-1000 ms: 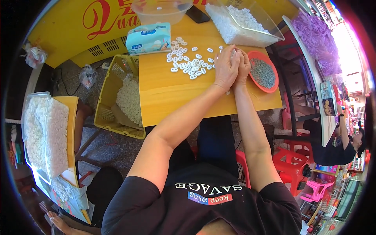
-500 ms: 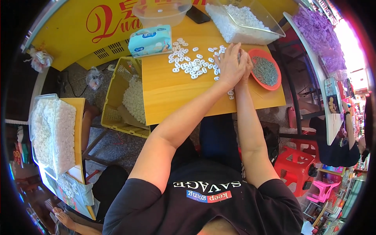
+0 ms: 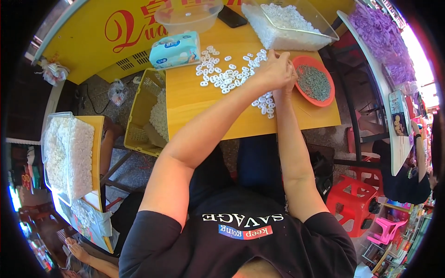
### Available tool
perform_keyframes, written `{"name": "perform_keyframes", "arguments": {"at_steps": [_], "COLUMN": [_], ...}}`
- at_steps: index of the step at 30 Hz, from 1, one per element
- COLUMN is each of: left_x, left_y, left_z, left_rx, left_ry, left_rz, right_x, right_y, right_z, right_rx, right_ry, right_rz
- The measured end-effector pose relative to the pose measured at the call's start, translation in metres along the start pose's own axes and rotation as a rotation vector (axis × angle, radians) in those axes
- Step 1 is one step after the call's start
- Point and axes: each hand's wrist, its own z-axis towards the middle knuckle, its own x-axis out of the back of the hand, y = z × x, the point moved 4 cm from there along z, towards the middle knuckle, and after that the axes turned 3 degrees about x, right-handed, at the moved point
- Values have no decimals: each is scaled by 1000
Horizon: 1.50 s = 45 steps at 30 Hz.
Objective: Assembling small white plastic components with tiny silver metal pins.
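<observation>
My left hand (image 3: 274,70) and my right hand (image 3: 290,79) meet over the right part of the yellow table, fingers bent and pressed together. Whatever they hold is too small or hidden to make out. Small white oval pieces (image 3: 230,77), each with two dark spots, lie scattered to the left of my hands. More of them sit beside my right wrist, partly covered by my left forearm. Just right of my right hand is an orange-red bowl (image 3: 332,95) filled with small grey metal parts (image 3: 315,82).
Behind my hands stands a clear bin (image 3: 320,42) of white pieces, near a dark phone (image 3: 232,16). A tissue pack (image 3: 175,50) and clear tub (image 3: 187,21) are at the back left. A yellow crate (image 3: 139,116) stands left of the table (image 3: 199,111). Red stools (image 3: 352,199) are at right.
My left hand's fingers have drawn in from lying stretched over the right hand to a bent grip against it. More white pieces now show beside my right wrist. The view has shifted slightly.
</observation>
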Motion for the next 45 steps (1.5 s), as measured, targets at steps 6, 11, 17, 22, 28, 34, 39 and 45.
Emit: {"name": "perform_keyframes", "arguments": {"at_steps": [6, 11, 17, 22, 28, 34, 39, 45], "left_x": [28, 84, 79, 66, 75, 76, 76, 85], "left_y": [3, -32, -85, -88, -97, -82, -80, -89], "left_z": [24, 29, 21, 13, 5, -17, -22, -15], "left_rx": [-166, -240, -318, -455, -417, -545, -493, -466], "left_ry": [-206, -96, -108, -54, -89, -103, -157, 14], "left_rz": [160, 317, 379, 413, 624, 390, 399, 568], "right_x": [2, -20, -25, -27, -29, -27, -28, -29], "right_y": [-3, -26, -24, -27, -26, -26, -28, -27], "right_z": [-3, -8, -9, -9, -10, -10, -9, -9], "right_rx": [-45, 19, 27, 49, 115, 165, 184, 169], "right_ry": [31, -34, -123, -183, -188, -253, -255, -253], "right_rz": [170, 33, -18, -59, -137, -266, -354, -380]}}
